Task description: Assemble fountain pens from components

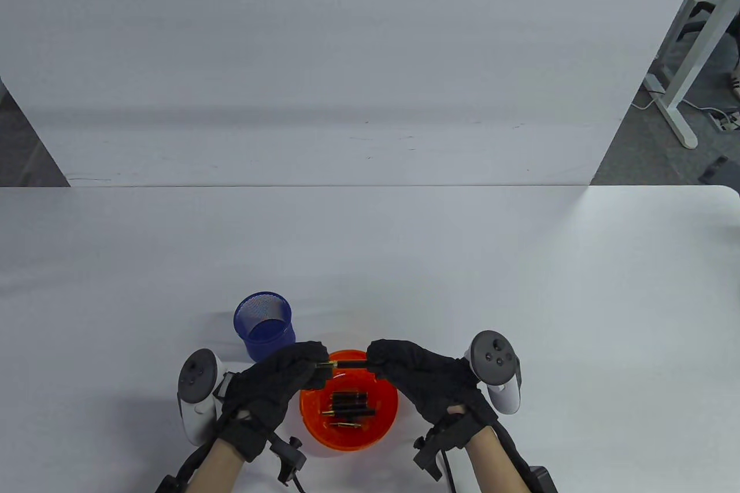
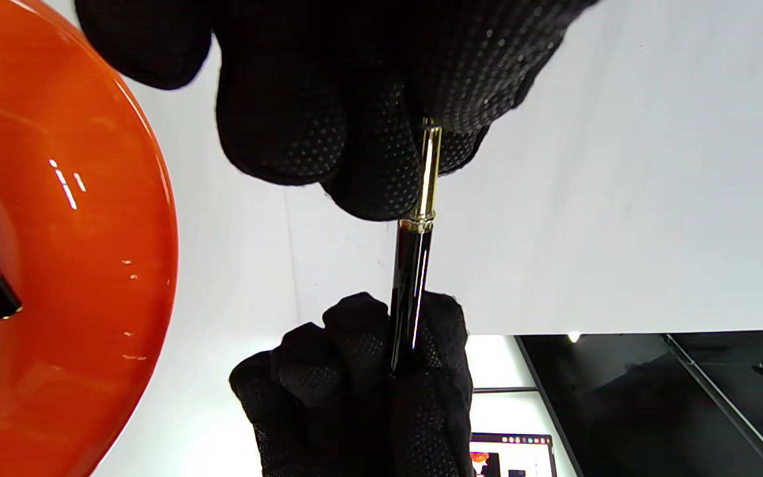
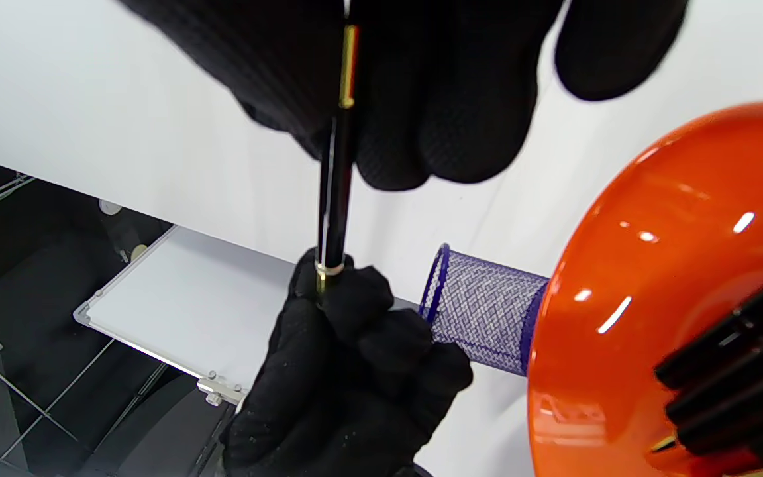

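Both hands meet just above the orange bowl [image 1: 348, 435]: the left hand [image 1: 277, 380] has its fingers [image 2: 381, 159] closed on the gold section [image 2: 429, 169] of a fountain pen, while the right hand [image 1: 425, 374] grips the black barrel [image 2: 409, 291] joined to it. More black pen parts [image 1: 350, 405] lie in the bowl. A blue mesh cup [image 1: 264, 326] stands on the tabletop [image 1: 520, 285] just beyond the left hand.

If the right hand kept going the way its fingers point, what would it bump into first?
Probably the left hand: the right hand points leftward along the pen both hold above the orange bowl.
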`<state>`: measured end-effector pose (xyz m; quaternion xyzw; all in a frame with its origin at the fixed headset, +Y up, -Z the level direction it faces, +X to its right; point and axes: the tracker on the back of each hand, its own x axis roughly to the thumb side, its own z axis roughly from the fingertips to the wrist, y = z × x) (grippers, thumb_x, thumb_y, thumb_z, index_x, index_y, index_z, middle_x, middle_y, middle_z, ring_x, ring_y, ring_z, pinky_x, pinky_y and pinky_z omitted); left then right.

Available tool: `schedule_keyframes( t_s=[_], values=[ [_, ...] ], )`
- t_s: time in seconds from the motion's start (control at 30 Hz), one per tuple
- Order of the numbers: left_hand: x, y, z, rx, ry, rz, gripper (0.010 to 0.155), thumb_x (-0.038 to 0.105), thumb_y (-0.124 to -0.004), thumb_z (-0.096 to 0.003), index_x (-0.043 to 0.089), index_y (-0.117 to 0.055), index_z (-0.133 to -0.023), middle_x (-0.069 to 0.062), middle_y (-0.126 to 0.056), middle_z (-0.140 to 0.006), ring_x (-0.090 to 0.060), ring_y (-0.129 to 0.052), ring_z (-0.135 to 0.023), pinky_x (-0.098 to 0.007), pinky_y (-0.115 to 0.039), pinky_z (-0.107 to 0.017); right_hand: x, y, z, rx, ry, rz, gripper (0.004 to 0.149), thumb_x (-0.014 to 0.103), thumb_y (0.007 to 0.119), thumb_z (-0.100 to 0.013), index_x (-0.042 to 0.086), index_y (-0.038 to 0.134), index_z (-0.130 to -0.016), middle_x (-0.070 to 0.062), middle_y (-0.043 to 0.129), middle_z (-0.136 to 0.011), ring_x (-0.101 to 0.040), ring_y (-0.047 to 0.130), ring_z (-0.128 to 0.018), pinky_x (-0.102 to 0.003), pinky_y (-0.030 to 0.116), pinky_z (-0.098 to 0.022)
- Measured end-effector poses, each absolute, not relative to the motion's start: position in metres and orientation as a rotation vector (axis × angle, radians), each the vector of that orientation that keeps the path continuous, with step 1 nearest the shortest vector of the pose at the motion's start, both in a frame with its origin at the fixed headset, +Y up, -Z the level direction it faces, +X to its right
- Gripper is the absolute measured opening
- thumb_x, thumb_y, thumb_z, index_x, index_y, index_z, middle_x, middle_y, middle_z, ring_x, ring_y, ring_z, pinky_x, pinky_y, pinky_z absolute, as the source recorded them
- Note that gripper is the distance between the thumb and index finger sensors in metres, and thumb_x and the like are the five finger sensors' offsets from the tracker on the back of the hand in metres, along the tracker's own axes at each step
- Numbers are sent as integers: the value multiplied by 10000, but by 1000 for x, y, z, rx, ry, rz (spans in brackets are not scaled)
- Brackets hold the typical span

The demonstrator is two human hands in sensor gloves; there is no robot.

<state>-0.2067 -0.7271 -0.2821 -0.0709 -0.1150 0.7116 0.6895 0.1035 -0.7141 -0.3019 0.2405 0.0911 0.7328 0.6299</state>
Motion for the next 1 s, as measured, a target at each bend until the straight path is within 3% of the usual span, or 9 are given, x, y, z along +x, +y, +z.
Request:
schedule_keyframes(
  t_s=[0.13,0.3,0.6,0.77,0.87,1.0],
  values=[
    [-207,-727,-282,-159,-256,1593,416,226,-783,-538,155,-843,-943,-176,-978,-824,-408,-951,-687,-691,-638,-625,103,-714,-302,546,213,1670,437,281,778,-587,118,763,-993,-213,910,-917,-460,887,-731,-713,612,-610],
    [-207,-727,-282,-156,-255,1603,416,226,-783,-538,156,-843,-943,-175,-977,-826,-407,-951,-686,-689,-640,-625,104,-712,-302,569,227,1669,409,251,797,-581,200,783,-986,-236,840,-1003,-485,837,-807,-721,594,-624],
    [-206,-727,-282,-167,-257,1612,415,227,-784,-538,155,-843,-942,-175,-978,-825,-407,-952,-685,-688,-640,-625,104,-714,-302,545,217,1666,443,290,776,-589,117,757,-997,-200,918,-902,-451,892,-722,-711,612,-614],
    [-207,-727,-282,-165,-255,1618,416,226,-783,-538,156,-841,-944,-174,-976,-827,-408,-950,-688,-689,-639,-625,104,-711,-301,576,228,1657,425,264,797,-584,207,763,-1003,-234,825,-1016,-488,821,-822,-723,587,-630],
    [-207,-727,-282,-166,-256,1616,415,227,-783,-538,155,-843,-943,-175,-977,-826,-408,-951,-686,-689,-640,-625,104,-710,-301,571,216,1682,397,228,796,-577,190,797,-971,-217,864,-982,-471,853,-794,-718,599,-628],
    [-207,-728,-282,-169,-258,1613,416,227,-783,-538,156,-842,-943,-177,-976,-827,-408,-950,-687,-690,-639,-624,104,-712,-301,555,218,1678,432,276,774,-589,128,759,-995,-202,914,-910,-454,889,-728,-711,612,-617]
  ],
)
